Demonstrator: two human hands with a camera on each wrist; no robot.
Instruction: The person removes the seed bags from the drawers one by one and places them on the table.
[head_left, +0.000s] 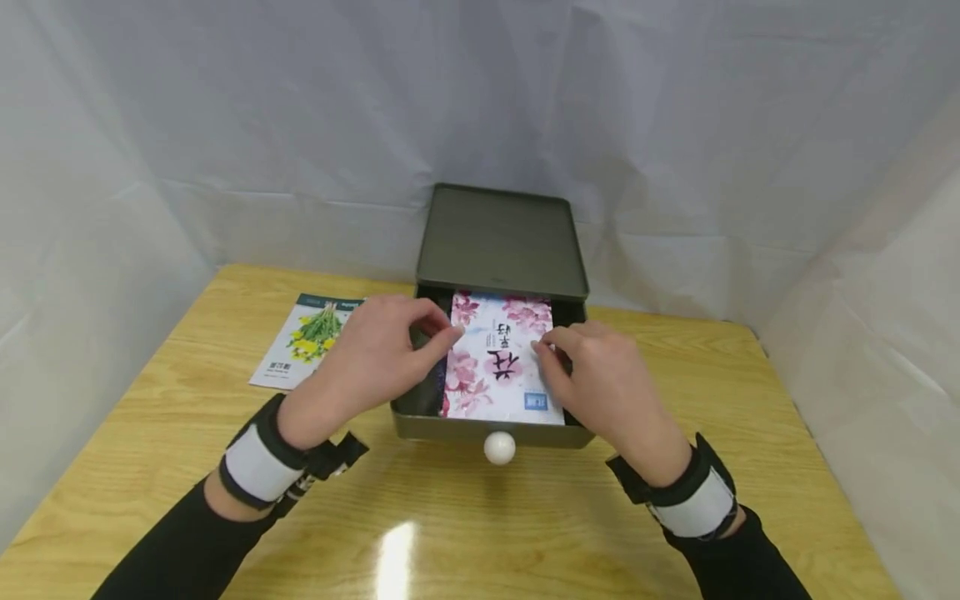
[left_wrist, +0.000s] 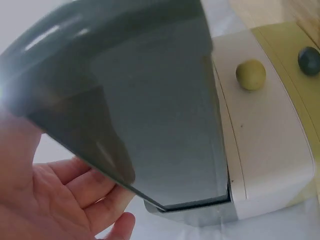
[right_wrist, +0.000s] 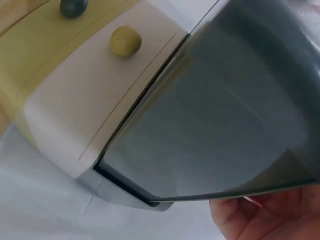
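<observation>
A dark grey-green drawer with a white knob stands pulled out from its cabinet. In it lies a white floral packet with pink blossoms and black characters. My left hand reaches over the drawer's left wall, thumb and forefinger pinching the packet's left edge. Opposite, the thumb and forefinger of my right hand pinch the right edge. A dark strip shows beneath the packet on the left. Both wrist views look up at the drawer's underside; the hands show outside its walls, their pinching fingertips hidden.
On the table, left of the drawer, lies a packet picturing yellow dandelions, partly behind my left hand. Below the pulled-out drawer are a white drawer with a yellow knob and an olive one with a dark knob. White sheeting surrounds the table.
</observation>
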